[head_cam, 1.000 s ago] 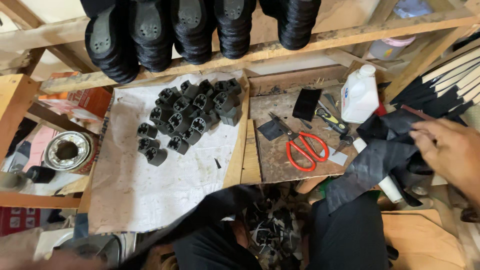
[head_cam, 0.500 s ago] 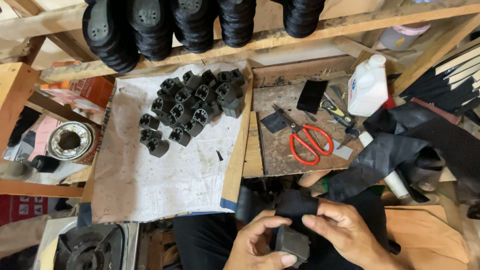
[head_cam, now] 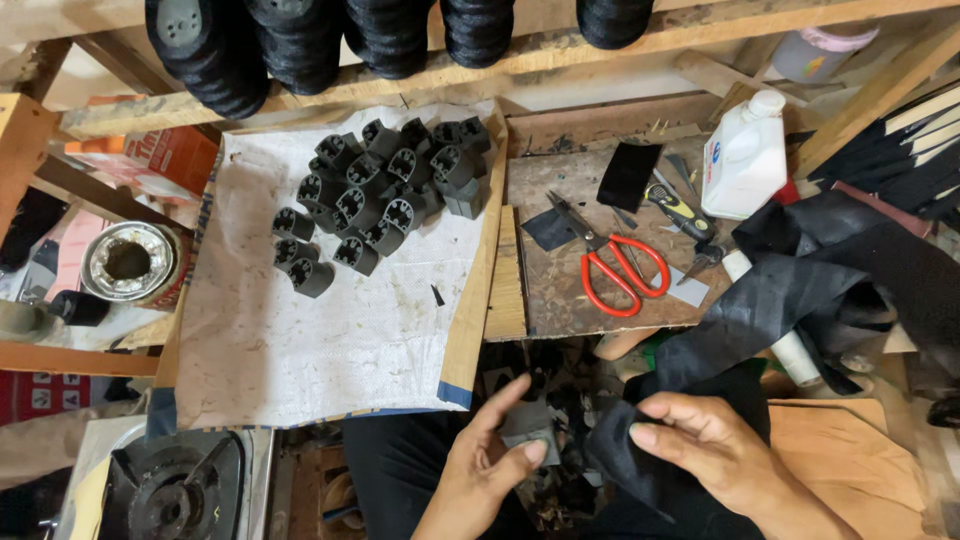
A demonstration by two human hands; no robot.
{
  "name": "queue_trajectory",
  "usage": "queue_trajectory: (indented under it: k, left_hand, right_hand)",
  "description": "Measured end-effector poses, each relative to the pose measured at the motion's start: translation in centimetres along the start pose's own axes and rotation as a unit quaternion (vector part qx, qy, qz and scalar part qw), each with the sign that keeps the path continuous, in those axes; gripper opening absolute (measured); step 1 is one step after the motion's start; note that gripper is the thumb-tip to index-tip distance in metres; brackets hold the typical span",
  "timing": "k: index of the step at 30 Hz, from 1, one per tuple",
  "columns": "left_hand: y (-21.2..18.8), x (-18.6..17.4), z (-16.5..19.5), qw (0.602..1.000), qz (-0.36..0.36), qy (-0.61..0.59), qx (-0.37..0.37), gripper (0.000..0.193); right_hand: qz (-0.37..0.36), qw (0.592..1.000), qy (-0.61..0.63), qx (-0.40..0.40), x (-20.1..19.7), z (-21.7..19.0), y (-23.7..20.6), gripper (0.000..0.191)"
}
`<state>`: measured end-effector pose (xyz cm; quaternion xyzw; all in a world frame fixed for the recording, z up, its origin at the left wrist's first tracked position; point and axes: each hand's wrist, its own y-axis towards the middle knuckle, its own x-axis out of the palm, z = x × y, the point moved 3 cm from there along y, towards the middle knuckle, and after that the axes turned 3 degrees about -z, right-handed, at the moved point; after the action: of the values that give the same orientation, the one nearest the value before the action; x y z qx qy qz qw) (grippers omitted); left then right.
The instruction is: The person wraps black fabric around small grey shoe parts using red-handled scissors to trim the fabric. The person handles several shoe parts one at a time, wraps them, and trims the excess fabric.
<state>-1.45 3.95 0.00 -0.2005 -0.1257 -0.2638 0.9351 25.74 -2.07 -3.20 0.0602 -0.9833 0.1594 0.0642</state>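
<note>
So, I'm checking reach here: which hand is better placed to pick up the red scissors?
Probably the right hand. It pinches the black rubber strip below the red scissors; the left hand holds a small grey block, farther left.

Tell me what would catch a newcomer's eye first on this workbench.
Probably the red-handled scissors, lying open on the worn wooden board right of centre, the brightest thing among dark stuff. Next, the heap of black moulded parts on the pale sheet to the left. At the bottom edge, the left hand holds a small grey block while the right hand pinches a strip of black sheet material.
</note>
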Motion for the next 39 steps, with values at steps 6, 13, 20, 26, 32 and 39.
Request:
queue_trajectory:
  k: [6, 13, 20, 26, 32, 39]
  left_hand:
    - [0.6, 0.7, -1.4, 0.998, -0.050, -0.026, 0.013, 0.047]
    - [0.3, 0.4, -1.9, 0.998, -0.062, 0.032, 0.008, 0.051]
    - [0.1, 0.8, -1.2, 0.994, -0.085, 0.059, 0.043, 0.050]
    - [0.2, 0.8, -0.3, 0.988, -0.072, 0.121, 0.058, 0.051]
    - [0.1, 1.4, 0.1, 0.990, -0.073, 0.111, 0.048, 0.052]
    - [-0.2, 1.7, 1.5, 0.976, -0.061, 0.191, 0.090, 0.050]
  right_hand:
    - [-0.084, 0.995, -0.051, -0.009, 2.2, -0.6, -0.3, 0.015]
    - [-0.102, 0.993, -0.055, 0.010, 3.8, -1.3, 0.2, 0.017]
    - [-0.045, 0.985, -0.167, 0.027, 4.6, -2.9, 1.2, 0.018]
    - [-0.055, 0.978, -0.198, 0.025, 5.0, -4.5, 1.1, 0.021]
    - [-0.019, 0.955, -0.292, 0.040, 5.7, -5.2, 1.3, 0.024]
    - [0.007, 0.963, -0.264, 0.059, 5.6, -4.8, 1.5, 0.025]
